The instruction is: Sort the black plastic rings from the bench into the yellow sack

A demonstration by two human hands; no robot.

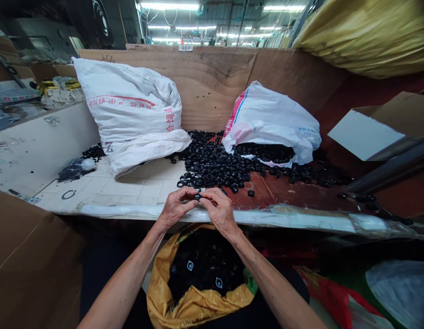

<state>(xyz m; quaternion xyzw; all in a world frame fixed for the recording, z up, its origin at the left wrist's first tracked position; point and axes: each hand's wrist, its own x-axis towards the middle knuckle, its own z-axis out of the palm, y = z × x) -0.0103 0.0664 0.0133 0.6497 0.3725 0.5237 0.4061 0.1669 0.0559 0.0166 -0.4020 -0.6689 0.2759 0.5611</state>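
Both hands meet over the front edge of the bench. My left hand (177, 206) pinches a small black part (198, 197) between thumb and fingertips. On the other side of that part, the fingertips of my right hand (220, 210) are closed on it too. Just beyond the hands lies a spread heap of small black ring-shaped parts (212, 162). Below my wrists, an open yellow sack (160, 292) holds many black pieces, two with pale round marks on top.
A white sack (140, 109) leans at the back left, another white sack (275, 119) at the back right with black parts at its mouth. A wooden board (205, 87) closes the back. At right stand an open carton (366, 135) and a dark bar (390, 167).
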